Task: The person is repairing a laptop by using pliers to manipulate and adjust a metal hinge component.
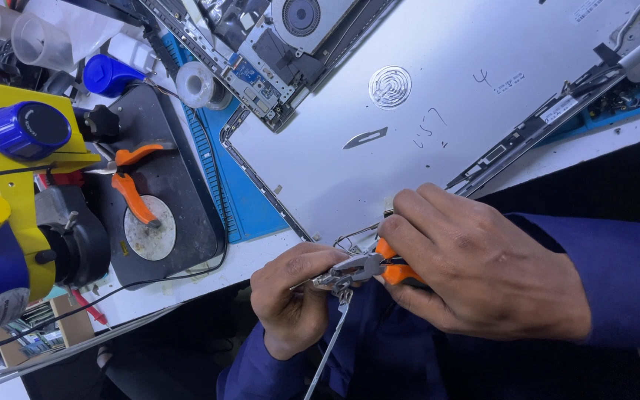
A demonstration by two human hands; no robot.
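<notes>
My right hand (pixel 475 263) grips orange-handled pliers (pixel 368 265) near the table's front edge. The plier jaws clamp a small metal bracket (pixel 331 280) that my left hand (pixel 294 296) pinches from the left. A thin metal strip (pixel 329 348) hangs down from that bracket toward my lap. Just behind both hands lies a silver laptop lid (pixel 379 141), flat on the table, with a loose scalpel blade (pixel 365 137) resting on it.
A yellow and blue microscope (pixel 9 185) stands at the left. Orange-handled cutters (pixel 131 189) lie on a black base plate. An opened laptop chassis (pixel 275 44) with a fan sits at the back. A blue mat (pixel 235 192) underlies the lid.
</notes>
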